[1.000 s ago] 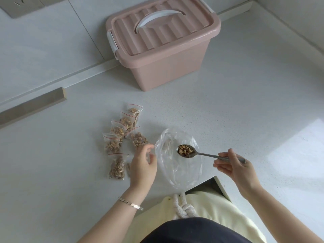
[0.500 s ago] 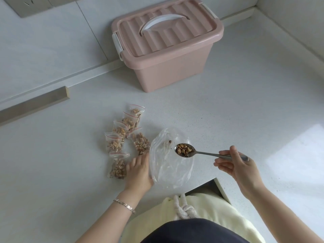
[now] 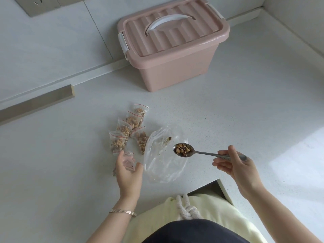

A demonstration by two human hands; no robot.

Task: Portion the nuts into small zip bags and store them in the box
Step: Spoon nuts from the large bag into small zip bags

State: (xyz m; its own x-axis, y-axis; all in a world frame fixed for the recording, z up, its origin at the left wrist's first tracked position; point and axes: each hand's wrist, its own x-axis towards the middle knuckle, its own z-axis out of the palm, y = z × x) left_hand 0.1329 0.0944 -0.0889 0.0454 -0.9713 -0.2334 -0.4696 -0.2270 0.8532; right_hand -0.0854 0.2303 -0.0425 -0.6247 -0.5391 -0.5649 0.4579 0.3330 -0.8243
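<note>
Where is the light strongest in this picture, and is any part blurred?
Head view: the strongest light is a pale patch on the counter at the right. Head view: the left hand and the small bag in its grip are slightly blurred; the spoon is sharp.

Dusty-pink ribbed box (image 3: 175, 67) with white handle (image 3: 168, 21), red-striped clear zip bags (image 3: 129, 127), brown nuts (image 3: 182, 149), speckled white counter (image 3: 245, 102)
</note>
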